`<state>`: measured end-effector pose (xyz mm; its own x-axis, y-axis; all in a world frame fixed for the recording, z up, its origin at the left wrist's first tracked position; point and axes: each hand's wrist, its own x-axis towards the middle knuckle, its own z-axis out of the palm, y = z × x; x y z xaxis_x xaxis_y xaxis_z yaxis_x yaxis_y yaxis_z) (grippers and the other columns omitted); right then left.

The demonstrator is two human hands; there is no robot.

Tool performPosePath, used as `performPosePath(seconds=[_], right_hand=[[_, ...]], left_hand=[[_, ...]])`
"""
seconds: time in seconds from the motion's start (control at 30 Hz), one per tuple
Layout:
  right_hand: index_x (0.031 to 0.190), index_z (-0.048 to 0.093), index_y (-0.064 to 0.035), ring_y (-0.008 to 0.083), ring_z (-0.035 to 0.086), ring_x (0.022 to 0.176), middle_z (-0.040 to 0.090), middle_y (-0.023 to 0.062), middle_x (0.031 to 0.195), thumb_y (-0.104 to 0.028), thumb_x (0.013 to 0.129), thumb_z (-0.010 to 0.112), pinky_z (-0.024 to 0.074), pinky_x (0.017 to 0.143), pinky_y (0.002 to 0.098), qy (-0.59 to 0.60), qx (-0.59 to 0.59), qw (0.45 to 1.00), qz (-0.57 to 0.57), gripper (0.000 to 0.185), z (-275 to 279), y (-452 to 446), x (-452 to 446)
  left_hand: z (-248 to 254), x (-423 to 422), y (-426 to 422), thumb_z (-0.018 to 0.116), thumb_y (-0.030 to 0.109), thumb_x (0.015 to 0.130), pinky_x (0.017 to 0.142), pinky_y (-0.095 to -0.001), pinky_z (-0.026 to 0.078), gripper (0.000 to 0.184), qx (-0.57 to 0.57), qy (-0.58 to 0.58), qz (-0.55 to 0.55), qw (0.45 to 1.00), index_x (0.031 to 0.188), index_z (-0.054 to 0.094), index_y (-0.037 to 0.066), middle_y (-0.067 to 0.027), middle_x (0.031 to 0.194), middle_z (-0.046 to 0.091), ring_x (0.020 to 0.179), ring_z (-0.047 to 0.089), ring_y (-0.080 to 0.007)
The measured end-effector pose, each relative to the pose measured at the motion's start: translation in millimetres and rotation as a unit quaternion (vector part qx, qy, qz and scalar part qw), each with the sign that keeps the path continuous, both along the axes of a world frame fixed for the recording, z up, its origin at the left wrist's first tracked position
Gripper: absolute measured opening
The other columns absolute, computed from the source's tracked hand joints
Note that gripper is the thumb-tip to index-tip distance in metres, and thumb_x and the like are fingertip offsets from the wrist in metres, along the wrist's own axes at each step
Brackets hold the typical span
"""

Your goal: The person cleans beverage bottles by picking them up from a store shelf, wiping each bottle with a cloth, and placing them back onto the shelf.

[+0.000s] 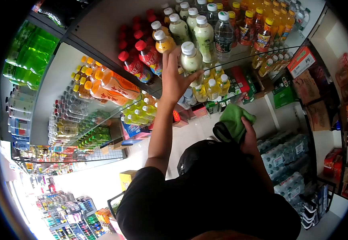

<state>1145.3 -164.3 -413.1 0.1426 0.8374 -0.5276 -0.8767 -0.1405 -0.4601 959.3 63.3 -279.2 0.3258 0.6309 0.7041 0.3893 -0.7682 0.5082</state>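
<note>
My left hand (174,76) reaches up to the front of a drinks shelf. Its thumb and fingers curve around a white-capped bottle of pale, milky drink (190,60). Similar pale bottles (204,38) stand behind it, beside a clear bottle (224,36). Left of my fingers are an orange-yellow bottle (164,42) and red-capped bottles (145,56). Lower down on the right, my right hand (249,134) is closed on a green cloth (234,119) with a dark edge, which hangs bunched in front of the shelf.
A lower shelf holds yellow bottles (212,89) and boxes. Large orange bottles (120,86) lie at the left, near green bottles (30,56). Wrapped water packs (282,158) are stacked at the right. Cartons (317,114) fill a side rack. A yellow box (127,179) stands at lower left.
</note>
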Motion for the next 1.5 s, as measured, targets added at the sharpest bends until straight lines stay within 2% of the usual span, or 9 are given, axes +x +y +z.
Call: performPosePath(seconds=[0.07, 0.2, 0.5, 0.67, 0.77, 0.97, 1.13, 1.37, 1.5], right_hand=[[0.14, 0.049, -0.0064, 0.0284, 0.061, 0.118, 0.06, 0.0134, 0.131, -0.031, 0.098, 0.062, 0.0494, 0.1, 0.0433, -0.018, -0.01, 1.0, 0.002, 0.051, 6.6, -2.5, -0.9], [0.141, 0.049, -0.0057, 0.028, 0.061, 0.118, 0.06, 0.0137, 0.131, -0.03, 0.099, 0.06, 0.0491, 0.101, 0.0429, -0.002, 0.029, 0.999, 0.019, 0.05, 10.0, -1.2, -0.2], [0.142, 0.047, -0.0037, 0.0285, 0.06, 0.119, 0.059, 0.0146, 0.133, -0.03, 0.099, 0.059, 0.0475, 0.103, 0.0431, 0.005, 0.025, 0.999, 0.032, 0.052, 20.8, -7.1, -3.7], [0.142, 0.047, -0.0033, 0.0288, 0.06, 0.119, 0.06, 0.015, 0.133, -0.031, 0.1, 0.058, 0.0474, 0.103, 0.0439, 0.041, 0.015, 0.997, 0.056, 0.052, 25.3, -9.7, -2.2], [0.143, 0.047, -0.0036, 0.0293, 0.06, 0.119, 0.059, 0.0149, 0.134, -0.03, 0.1, 0.058, 0.0477, 0.103, 0.0441, 0.062, 0.007, 0.996, 0.064, 0.051, 17.7, -9.1, -1.6], [0.136, 0.054, -0.0035, 0.0276, 0.062, 0.116, 0.063, 0.0136, 0.129, -0.034, 0.1, 0.057, 0.0483, 0.102, 0.0413, 0.041, 0.012, 0.996, 0.075, 0.047, 16.6, -5.6, -1.2], [0.14, 0.05, -0.0047, 0.0289, 0.061, 0.117, 0.061, 0.0136, 0.131, -0.031, 0.099, 0.06, 0.0491, 0.1, 0.0437, 0.058, -0.012, 0.996, 0.063, 0.05, 9.3, -5.9, 0.7], [0.139, 0.052, -0.0045, 0.0286, 0.062, 0.116, 0.062, 0.0131, 0.13, -0.032, 0.099, 0.06, 0.0501, 0.099, 0.0433, 0.073, 0.004, 0.989, 0.125, 0.049, 13.0, 4.4, -3.7], [0.138, 0.053, -0.0038, 0.0258, 0.061, 0.118, 0.061, 0.0127, 0.132, -0.034, 0.102, 0.054, 0.0474, 0.102, 0.0398, 0.019, -0.001, 0.991, 0.129, 0.047, 10.5, 6.6, -5.5]], left_hand=[[-1.2, 6.0, 5.7, 0.095, 0.017, 0.057, 0.094, -0.0426, 0.05, 0.082, 0.049, 0.01, 0.031, 0.998, 0.126, 0.052, 0.002, -0.0153, 0.116, 0.057, 0.109, 0.056, -0.0359], [-10.9, 8.9, 18.3, 0.095, 0.025, 0.056, 0.088, -0.0453, 0.047, 0.085, 0.117, 0.044, 0.106, 0.986, 0.126, 0.053, 0.002, -0.0149, 0.114, 0.06, 0.1, 0.055, -0.0343], [-22.4, 27.4, 32.9, 0.093, 0.029, 0.059, 0.092, -0.0444, 0.047, 0.082, 0.159, 0.016, 0.196, 0.968, 0.127, 0.055, 0.003, -0.0124, 0.118, 0.062, 0.109, 0.055, -0.0347], [-45.0, 38.0, 34.0, 0.092, 0.025, 0.065, 0.097, -0.0439, 0.047, 0.087, 0.14, -0.057, 0.21, 0.966, 0.141, 0.05, 0.008, -0.0186, 0.135, 0.047, 0.117, 0.051, -0.0358], [-42.1, 40.0, 21.4, 0.09, 0.021, 0.068, 0.098, -0.0435, 0.047, 0.086, 0.133, 0.002, 0.277, 0.952, 0.141, 0.049, 0.007, -0.021, 0.131, 0.046, 0.116, 0.05, -0.038], [-74.4, 35.0, 14.4, 0.088, 0.018, 0.071, 0.096, -0.0439, 0.047, 0.088, 0.062, -0.063, 0.193, 0.977, 0.144, 0.041, 0.003, -0.0238, 0.129, 0.046, 0.118, 0.048, -0.0401], [-121.2, 29.2, 0.5, 0.083, 0.011, 0.077, 0.084, -0.0375, 0.053, 0.064, -0.017, -0.058, 0.21, 0.976, 0.132, 0.05, 0.005, -0.013, 0.114, 0.06, 0.098, 0.064, -0.028], [-130.3, 35.9, 8.8, 0.078, 0.007, 0.079, 0.083, -0.0404, 0.054, 0.056, -0.025, -0.084, 0.235, 0.968, 0.13, 0.055, 0.008, -0.0159, 0.121, 0.059, 0.102, 0.062, -0.0351], [-125.5, 43.7, 7.5, 0.081, 0.009, 0.077, 0.081, -0.0366, 0.055, 0.058, 0.023, -0.119, 0.269, 0.956, 0.13, 0.056, 0.009, -0.011, 0.109, 0.061, 0.095, 0.065, -0.026]])
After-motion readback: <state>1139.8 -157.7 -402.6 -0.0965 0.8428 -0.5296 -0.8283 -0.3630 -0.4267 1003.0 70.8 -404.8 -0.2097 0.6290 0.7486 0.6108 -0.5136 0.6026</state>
